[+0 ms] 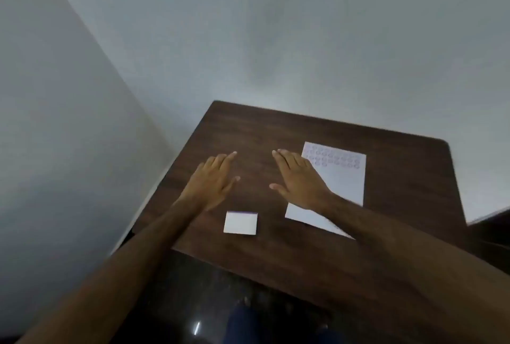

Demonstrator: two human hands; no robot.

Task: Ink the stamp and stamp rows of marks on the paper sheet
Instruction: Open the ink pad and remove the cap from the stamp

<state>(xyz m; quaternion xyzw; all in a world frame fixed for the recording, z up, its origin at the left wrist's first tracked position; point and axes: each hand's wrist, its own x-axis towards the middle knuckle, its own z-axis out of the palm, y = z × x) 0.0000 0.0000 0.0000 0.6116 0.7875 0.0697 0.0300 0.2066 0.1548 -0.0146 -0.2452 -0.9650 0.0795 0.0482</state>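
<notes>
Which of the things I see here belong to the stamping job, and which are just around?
Part of the job:
- paper sheet, with rows of round marks near its far end
- small white box, probably the ink pad, shut
- left hand and right hand, both open and empty

Just around:
- wooden table
- grey walls

No stamp is visible.

The right forearm [367, 222] covers the near left part of the white paper sheet [345, 178]. The faint round purple stamp marks [334, 158] on its far end are too blurred to read. The dark wooden table [303, 133] appears motion-blurred along its far edge. The small white rectangular box [240, 222] shows no legible detail.
</notes>
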